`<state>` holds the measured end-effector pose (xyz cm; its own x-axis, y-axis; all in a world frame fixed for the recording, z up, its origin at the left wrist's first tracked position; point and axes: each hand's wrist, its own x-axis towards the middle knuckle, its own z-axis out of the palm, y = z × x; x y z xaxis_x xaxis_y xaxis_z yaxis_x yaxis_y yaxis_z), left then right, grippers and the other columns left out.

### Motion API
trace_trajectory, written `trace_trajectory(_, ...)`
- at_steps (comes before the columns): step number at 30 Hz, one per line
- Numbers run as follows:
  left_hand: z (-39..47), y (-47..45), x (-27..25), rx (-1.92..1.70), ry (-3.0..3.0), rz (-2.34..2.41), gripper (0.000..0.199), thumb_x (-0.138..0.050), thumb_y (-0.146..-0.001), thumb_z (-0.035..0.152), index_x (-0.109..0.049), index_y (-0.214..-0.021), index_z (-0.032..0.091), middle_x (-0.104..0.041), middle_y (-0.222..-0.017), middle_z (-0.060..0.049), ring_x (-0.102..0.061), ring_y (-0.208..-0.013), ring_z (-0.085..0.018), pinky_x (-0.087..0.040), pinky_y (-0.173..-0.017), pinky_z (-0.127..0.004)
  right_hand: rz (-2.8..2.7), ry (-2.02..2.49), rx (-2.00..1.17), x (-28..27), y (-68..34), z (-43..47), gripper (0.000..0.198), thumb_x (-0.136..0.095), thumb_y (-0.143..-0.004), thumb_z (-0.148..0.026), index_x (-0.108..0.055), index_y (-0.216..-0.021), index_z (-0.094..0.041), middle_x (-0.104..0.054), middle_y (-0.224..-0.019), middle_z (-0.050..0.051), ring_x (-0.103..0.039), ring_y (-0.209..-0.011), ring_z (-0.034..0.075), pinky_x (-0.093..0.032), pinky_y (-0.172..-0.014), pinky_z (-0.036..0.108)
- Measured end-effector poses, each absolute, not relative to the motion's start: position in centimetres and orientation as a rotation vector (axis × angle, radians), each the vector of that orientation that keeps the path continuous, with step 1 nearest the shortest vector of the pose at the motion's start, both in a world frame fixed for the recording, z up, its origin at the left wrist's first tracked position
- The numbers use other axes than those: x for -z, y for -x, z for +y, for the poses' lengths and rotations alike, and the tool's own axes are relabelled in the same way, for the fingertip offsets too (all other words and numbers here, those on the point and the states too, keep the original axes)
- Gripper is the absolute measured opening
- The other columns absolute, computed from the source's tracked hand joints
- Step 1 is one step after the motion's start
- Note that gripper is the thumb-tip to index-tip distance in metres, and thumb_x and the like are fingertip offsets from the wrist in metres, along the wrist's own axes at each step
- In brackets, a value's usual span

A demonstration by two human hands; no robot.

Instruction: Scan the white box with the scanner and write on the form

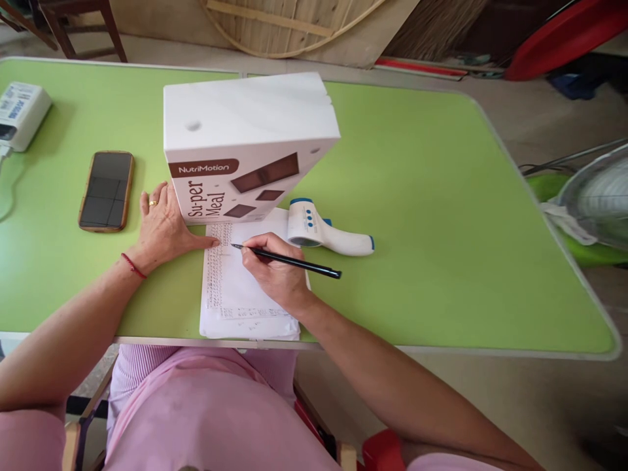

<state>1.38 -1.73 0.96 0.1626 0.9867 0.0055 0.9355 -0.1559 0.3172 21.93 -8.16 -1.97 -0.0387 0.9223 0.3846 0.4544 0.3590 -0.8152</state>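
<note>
My right hand is closed around a black pen, its tip at the written part of a stack of white paper. Small handwriting fills the left side of the top sheet, with a few lines near the bottom. My left hand lies spread, thumb on the sheet's left edge and fingers beside a white box marked "NutriMotion Su-per Meal". The box stands upright at the paper's top edge. A white and blue infrared thermometer lies just right of the box, touching or close to the paper.
A smartphone in an orange-brown case lies on the green table left of the box. A white power bank with a cable is at the far left. Beyond the table's right edge stands a fan.
</note>
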Motion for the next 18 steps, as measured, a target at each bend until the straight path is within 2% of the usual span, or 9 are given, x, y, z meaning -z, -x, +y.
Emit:
trace_trajectory(6,-1.8,-1.5,-1.2,-0.291,-2.199,1.867,0.134,-0.089,-0.049,0.064,-0.030,-0.153,0.004,-0.041,-0.153,-0.029,-0.030,-0.146,-0.050,-0.012,-0.125,-0.063,-1.657,1.259,-0.618,1.9,-22.0,-8.2,0.007,-0.060,-0.081,-0.022,-0.061,-0.074,-0.022,-0.064,-0.060,-0.004,-0.054,-0.048,0.011,-0.044,-0.047,0.023)
trace_trajectory(11,-1.8,-1.4,-1.2,-0.320,-2.188,1.841,0.128,-0.089,-0.049,0.061,-0.032,-0.152,0.009,-0.040,-0.154,-0.027,-0.029,-0.147,-0.050,-0.012,-0.124,-0.064,-1.651,1.198,-0.514,2.0,-22.1,-8.3,0.008,-0.060,-0.085,-0.020,-0.060,-0.077,-0.023,-0.062,-0.059,-0.006,-0.053,-0.046,0.010,-0.044,-0.047,0.022)
trace_trajectory(15,-1.6,-0.9,-0.7,-0.436,-2.199,1.765,0.121,-0.089,-0.051,0.060,-0.035,-0.149,0.013,-0.040,-0.154,-0.026,-0.030,-0.147,-0.049,-0.011,-0.123,-0.066,-1.760,1.063,-0.349,1.7,-22.7,-8.4,0.008,-0.058,-0.094,-0.019,-0.065,-0.096,-0.023,-0.069,-0.077,0.000,-0.063,-0.063,0.013,-0.052,-0.060,0.026)
trace_trajectory(18,-1.4,-0.3,-0.6,-0.573,-2.195,1.666,0.104,-0.085,-0.061,0.057,-0.040,-0.145,0.016,-0.042,-0.154,-0.023,-0.034,-0.145,-0.046,-0.017,-0.123,-0.064,-1.946,1.054,-0.120,1.8,-23.6,-8.2,0.016,-0.054,-0.097,-0.016,-0.068,-0.101,-0.023,-0.069,-0.086,0.005,-0.066,-0.077,0.018,-0.054,-0.071,0.032)
